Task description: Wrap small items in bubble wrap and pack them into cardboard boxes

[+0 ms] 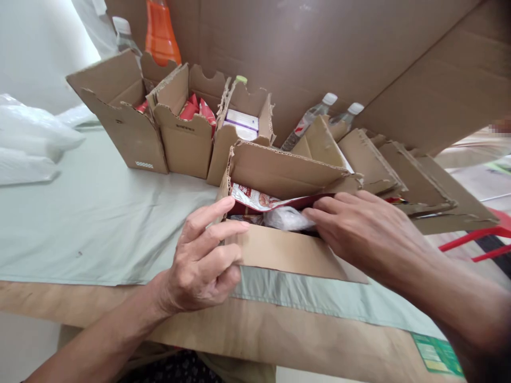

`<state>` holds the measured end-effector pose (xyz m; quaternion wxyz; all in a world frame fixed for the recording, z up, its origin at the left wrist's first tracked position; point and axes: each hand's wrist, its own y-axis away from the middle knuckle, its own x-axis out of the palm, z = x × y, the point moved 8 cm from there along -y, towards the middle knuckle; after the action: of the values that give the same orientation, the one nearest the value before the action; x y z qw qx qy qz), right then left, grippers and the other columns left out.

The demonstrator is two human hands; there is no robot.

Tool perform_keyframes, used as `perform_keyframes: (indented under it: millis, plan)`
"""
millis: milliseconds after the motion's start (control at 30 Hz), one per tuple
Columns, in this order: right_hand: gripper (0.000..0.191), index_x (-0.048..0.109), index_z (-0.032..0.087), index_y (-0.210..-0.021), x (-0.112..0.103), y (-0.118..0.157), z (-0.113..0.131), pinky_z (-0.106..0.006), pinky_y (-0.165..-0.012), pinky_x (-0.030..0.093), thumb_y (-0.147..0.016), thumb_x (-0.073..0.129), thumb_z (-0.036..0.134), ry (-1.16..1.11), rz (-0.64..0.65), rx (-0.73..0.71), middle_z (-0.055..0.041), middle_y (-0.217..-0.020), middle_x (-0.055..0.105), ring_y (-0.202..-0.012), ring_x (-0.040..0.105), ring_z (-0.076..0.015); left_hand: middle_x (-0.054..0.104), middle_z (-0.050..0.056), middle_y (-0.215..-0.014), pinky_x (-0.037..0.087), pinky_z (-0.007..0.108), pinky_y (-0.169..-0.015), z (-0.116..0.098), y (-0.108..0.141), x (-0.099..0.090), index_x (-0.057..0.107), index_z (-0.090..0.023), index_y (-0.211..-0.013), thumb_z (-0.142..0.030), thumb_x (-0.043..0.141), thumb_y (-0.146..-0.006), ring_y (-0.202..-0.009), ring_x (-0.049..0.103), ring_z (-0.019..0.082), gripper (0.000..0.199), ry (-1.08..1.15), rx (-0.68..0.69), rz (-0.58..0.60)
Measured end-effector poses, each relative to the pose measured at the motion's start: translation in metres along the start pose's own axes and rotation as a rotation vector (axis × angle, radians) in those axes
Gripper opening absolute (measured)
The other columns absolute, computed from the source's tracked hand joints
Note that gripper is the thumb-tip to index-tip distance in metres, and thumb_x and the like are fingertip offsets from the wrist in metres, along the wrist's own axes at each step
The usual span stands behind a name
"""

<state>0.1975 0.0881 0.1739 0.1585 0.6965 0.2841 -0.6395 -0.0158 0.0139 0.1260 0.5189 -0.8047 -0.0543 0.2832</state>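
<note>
A long, narrow open cardboard box (287, 166) sits in front of me. Inside lie a red and white printed packet (255, 196) and a bunched clear plastic bag (288, 218). My left hand (209, 255) is at the box's left end, with bent fingers on its edge and front rim; the thumb is hidden. My right hand (351, 223) reaches over the right end, its fingers closed at the edge of the red packet and close to the plastic bag. Its fingertips are partly hidden within the box.
Several cardboard bins stand behind, including one with red packets (190, 108) and one with white and purple boxes (241, 123). Bottles, including an orange bottle (162, 34), stand by the cardboard back wall (255, 42). Plastic bags (32, 138) lie left; a red stool (479, 236) stands right.
</note>
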Motion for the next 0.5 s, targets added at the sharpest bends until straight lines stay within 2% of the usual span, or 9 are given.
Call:
perform_keyframes:
  millis: [67, 100, 167, 233, 300, 367, 433, 500]
  plan:
    - [0.018, 0.072, 0.023, -0.076, 0.020, -0.011, 0.007, -0.034, -0.062, 0.029, -0.078, 0.062, 0.007, 0.171, 0.164, -0.076, -0.0048, -0.073, 0.070, -0.063, 0.054, -0.0181, 0.077, 0.002, -0.117, 0.057, 0.050, -0.105, 0.000, 0.001, 0.001, 0.055, -0.025, -0.088, -0.005, 0.059, -0.079, -0.144, 0.055, 0.029, 0.022, -0.007, -0.003, -0.011]
    - [0.017, 0.073, 0.022, -0.078, 0.027, -0.016, 0.006, -0.033, -0.060, 0.027, -0.079, 0.064, 0.008, 0.207, 0.198, -0.063, -0.0044, -0.074, 0.071, -0.061, 0.054, -0.0172, 0.077, 0.002, -0.117, 0.058, 0.050, -0.105, 0.000, 0.001, 0.001, 0.055, -0.026, -0.088, -0.005, 0.059, -0.079, -0.145, 0.055, 0.030, 0.023, -0.009, -0.004, -0.016]
    - [0.014, 0.077, 0.023, -0.087, 0.035, -0.024, 0.003, -0.032, -0.056, 0.027, -0.084, 0.066, 0.016, 0.185, 0.209, -0.018, -0.0040, -0.080, 0.076, -0.061, 0.058, -0.0173, 0.076, 0.002, -0.118, 0.058, 0.051, -0.105, 0.000, 0.002, 0.002, 0.055, -0.026, -0.089, -0.005, 0.059, -0.079, -0.145, 0.055, 0.030, 0.024, -0.012, -0.004, -0.025]
    - [0.019, 0.079, 0.025, -0.103, 0.035, -0.024, 0.002, -0.031, -0.058, 0.036, -0.089, 0.066, 0.024, 0.083, 0.162, 0.001, -0.0036, -0.092, 0.080, -0.070, 0.067, -0.0199, 0.076, 0.003, -0.119, 0.058, 0.052, -0.105, 0.000, 0.004, 0.003, 0.056, -0.026, -0.092, -0.006, 0.060, -0.079, -0.144, 0.055, 0.031, 0.024, -0.012, 0.002, -0.035]
    - [0.026, 0.078, 0.027, -0.115, 0.025, -0.015, 0.003, -0.033, -0.067, 0.049, -0.092, 0.064, 0.029, -0.043, 0.064, 0.002, -0.0038, -0.103, 0.081, -0.083, 0.073, -0.0233, 0.073, 0.005, -0.123, 0.058, 0.052, -0.106, -0.001, 0.006, 0.002, 0.058, -0.026, -0.098, -0.006, 0.062, -0.079, -0.144, 0.055, 0.032, 0.028, -0.012, 0.004, -0.053]
    - [0.027, 0.078, 0.027, -0.117, 0.005, 0.004, 0.002, -0.037, -0.077, 0.056, -0.097, 0.060, 0.034, -0.138, -0.083, 0.054, -0.0044, -0.108, 0.081, -0.090, 0.075, -0.0244, 0.067, 0.007, -0.134, 0.056, 0.054, -0.110, 0.001, 0.009, 0.000, 0.060, -0.026, -0.109, -0.006, 0.064, -0.079, -0.143, 0.056, 0.032, 0.036, 0.000, -0.015, -0.084]
    - [0.025, 0.079, 0.027, -0.112, -0.019, 0.032, -0.003, -0.038, -0.085, 0.059, -0.100, 0.060, 0.038, -0.193, -0.271, 0.187, -0.0047, -0.109, 0.081, -0.093, 0.076, -0.0233, 0.059, 0.009, -0.146, 0.054, 0.055, -0.113, 0.005, 0.012, -0.002, 0.059, -0.027, -0.126, -0.007, 0.067, -0.079, -0.143, 0.055, 0.032, 0.052, 0.028, -0.045, -0.132]
    - [0.020, 0.080, 0.028, -0.107, -0.041, 0.069, -0.011, -0.038, -0.094, 0.057, -0.098, 0.066, 0.039, -0.248, -0.482, 0.399, -0.0055, -0.109, 0.080, -0.099, 0.075, -0.0229, 0.051, 0.011, -0.155, 0.054, 0.054, -0.113, 0.012, 0.016, -0.004, 0.052, -0.029, -0.143, -0.010, 0.070, -0.079, -0.144, 0.054, 0.032, 0.069, 0.054, -0.092, -0.183]
